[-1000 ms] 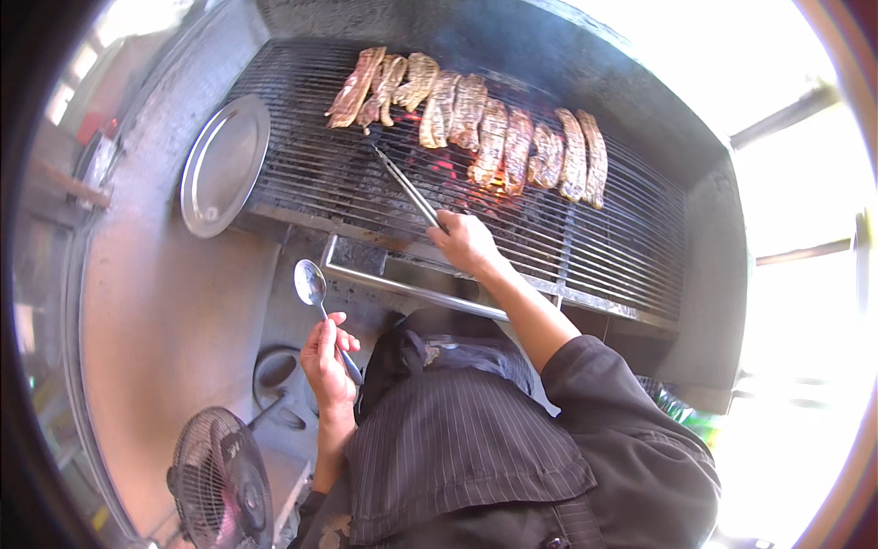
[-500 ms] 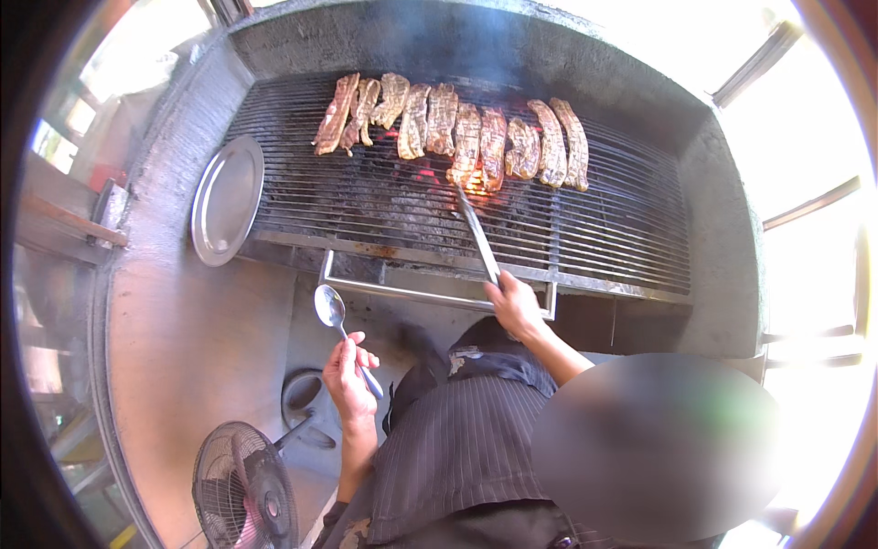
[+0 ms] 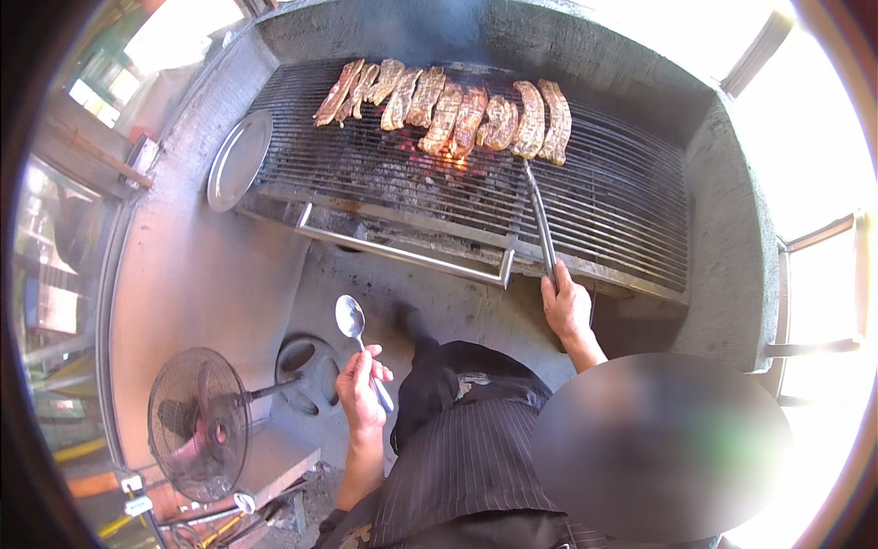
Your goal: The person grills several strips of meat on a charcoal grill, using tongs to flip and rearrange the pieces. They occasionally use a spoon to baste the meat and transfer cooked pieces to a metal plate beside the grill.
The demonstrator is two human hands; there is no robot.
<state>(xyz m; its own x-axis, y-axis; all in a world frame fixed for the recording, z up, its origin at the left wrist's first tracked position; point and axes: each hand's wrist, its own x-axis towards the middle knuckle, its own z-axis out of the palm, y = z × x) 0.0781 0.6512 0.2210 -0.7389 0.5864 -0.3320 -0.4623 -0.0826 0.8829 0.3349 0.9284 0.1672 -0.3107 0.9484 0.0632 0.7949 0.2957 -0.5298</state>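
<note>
My left hand (image 3: 362, 393) is closed round the handle of a metal spoon (image 3: 349, 317), its bowl pointing up and away from me. In my right hand (image 3: 569, 309) is a pair of metal tongs (image 3: 540, 215), stretched over the front of the grill grate (image 3: 622, 206). The tongs' tips reach the near end of the second meat strip (image 3: 530, 119) from the right; whether they grip it I cannot tell. Several browned strips of meat (image 3: 444, 114) lie side by side toward the back of the grate, with flames and glowing coals under the middle ones.
An oval metal tray (image 3: 240, 161) leans at the grate's left end. A metal bar handle (image 3: 402, 254) juts from the grill's front. A standing fan (image 3: 199, 423) is on the left, its round base (image 3: 311, 375) on the floor. Concrete walls (image 3: 732, 220) surround the grate.
My right hand has moved the tongs rightward, from a middle strip to the second strip from the right. My left hand still holds the spoon. The view has shifted.
</note>
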